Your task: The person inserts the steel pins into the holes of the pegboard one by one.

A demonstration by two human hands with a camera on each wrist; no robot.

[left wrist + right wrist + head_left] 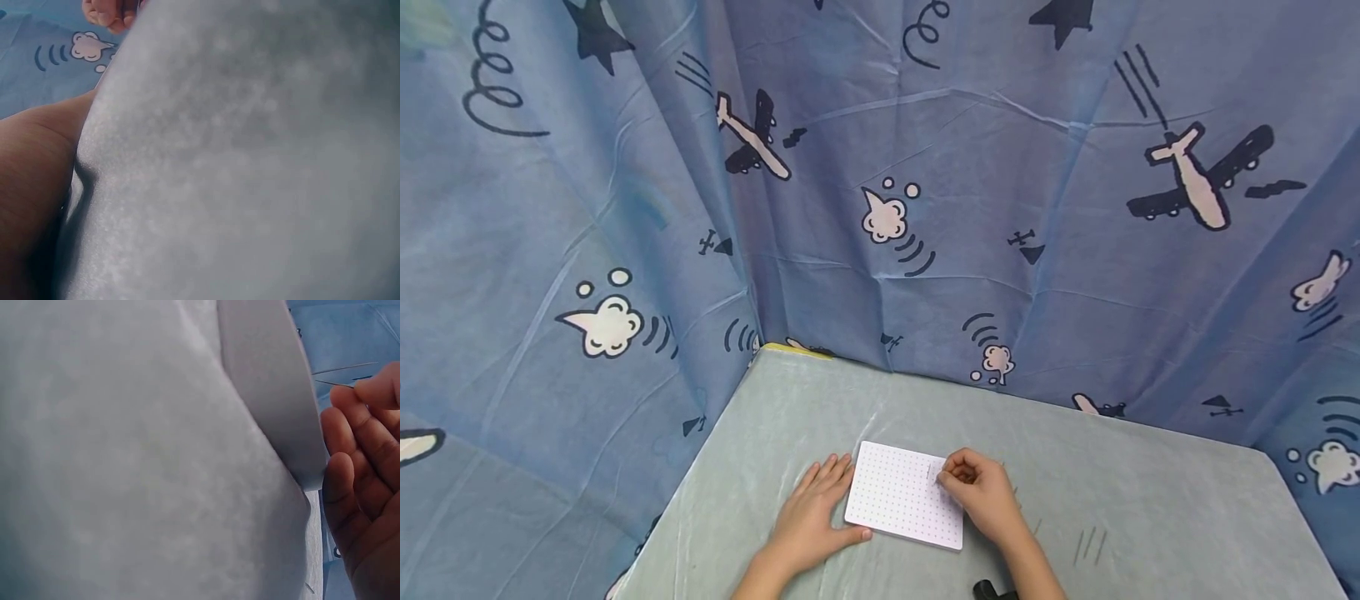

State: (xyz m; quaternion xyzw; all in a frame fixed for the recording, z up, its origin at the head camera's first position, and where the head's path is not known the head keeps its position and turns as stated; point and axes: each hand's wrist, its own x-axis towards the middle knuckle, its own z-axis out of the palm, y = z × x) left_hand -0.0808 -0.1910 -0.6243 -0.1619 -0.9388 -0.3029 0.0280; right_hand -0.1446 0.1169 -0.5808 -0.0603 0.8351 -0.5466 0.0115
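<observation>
A white rectangular board [901, 492] covered in a grid of small dots lies on the cloth-covered table. My left hand [812, 517] rests flat at its left side, fingers straight, with the thumb by the near left corner. Over the right part of the board, my right hand [981, 492] pinches a thin needle [335, 383] between thumb and forefinger, its other fingers curled loosely. Another thin needle [345, 368] stands up from the board's dotted face. The right wrist view shows the board's thick side edge [275, 394] close to the fingers.
Several thin dark needles [1090, 546] lie on the table [1150, 500] right of the right hand. A black object [988, 590] shows by the right forearm. Blue printed curtains [955, 283] hang behind and to the left; a yellow strip [797, 350] marks the far left corner.
</observation>
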